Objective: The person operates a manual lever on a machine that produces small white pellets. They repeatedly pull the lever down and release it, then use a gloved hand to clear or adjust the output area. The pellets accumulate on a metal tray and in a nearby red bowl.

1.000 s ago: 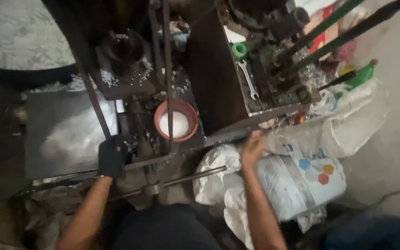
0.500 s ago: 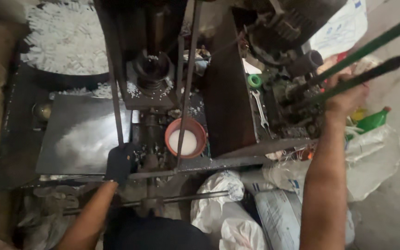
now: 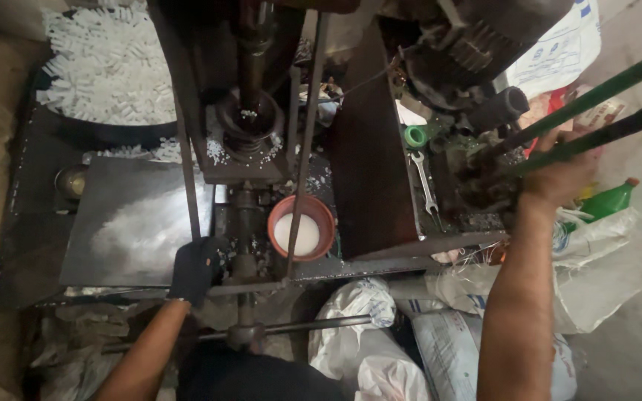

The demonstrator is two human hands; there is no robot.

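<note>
- Head view, looking down on a dark press machine (image 3: 261, 141).
- Left hand (image 3: 196, 269), in a black glove, rests with fingers curled on the machine's front edge, touching a thin metal rod (image 3: 187, 186).
- Right hand (image 3: 559, 174) is raised and wrapped around a dark lever bar (image 3: 618, 126), beside a green bar (image 3: 603, 85).
- An orange bowl (image 3: 302, 232) of white powder sits between the hands, just right of the gloved hand.
- White pellets (image 3: 105, 67) fill a tray at upper left.
- White sacks (image 3: 440, 349) lie below.
</note>
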